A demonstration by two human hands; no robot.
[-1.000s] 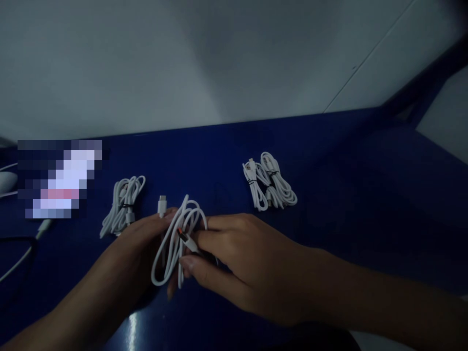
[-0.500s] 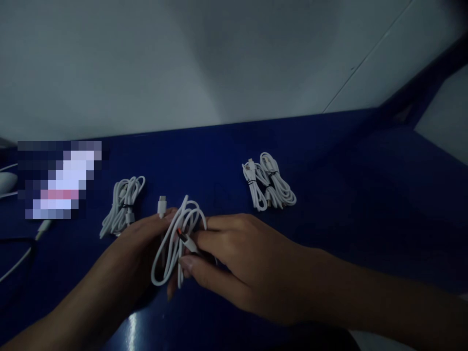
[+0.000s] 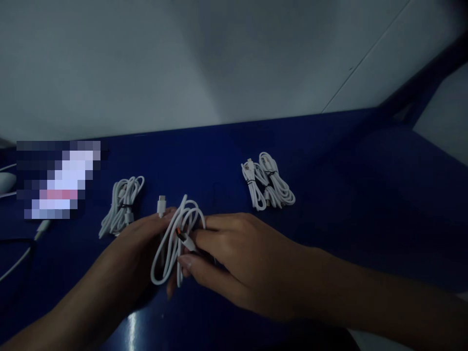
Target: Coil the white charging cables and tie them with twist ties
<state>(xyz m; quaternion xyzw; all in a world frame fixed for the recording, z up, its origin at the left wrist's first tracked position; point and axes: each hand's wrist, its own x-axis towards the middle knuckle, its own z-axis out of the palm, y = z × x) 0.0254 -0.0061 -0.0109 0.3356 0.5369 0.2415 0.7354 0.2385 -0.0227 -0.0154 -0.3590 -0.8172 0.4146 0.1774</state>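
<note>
Between my two hands is a loosely looped white USB cable point(image 3: 166, 258), held above the blue table. My left hand point(image 3: 141, 241) grips it from the left and behind, its fingers partly hidden by the loops; the small plug end stands upright just above the thumb side. My right hand point(image 3: 234, 261) pinches the cable near its larger USB plug point(image 3: 185, 239), which has an orange inside and points up and left. Behind my left hand lies a tied white cable bundle point(image 3: 122, 204). Further right, beyond my right hand, two more tied bundles point(image 3: 268, 183) lie side by side.
At the left a blurred-out lit screen point(image 3: 69, 180) lies on the blue table point(image 3: 204, 156), with a white cable plug point(image 3: 43, 226) at its lower end. A white rounded object point(image 3: 6, 182) sits at the left edge. A pale wall point(image 3: 146, 63) rises behind the table.
Almost nothing differs. Both hands hold the cable in the same way, and the whole view has shifted very slightly.
</note>
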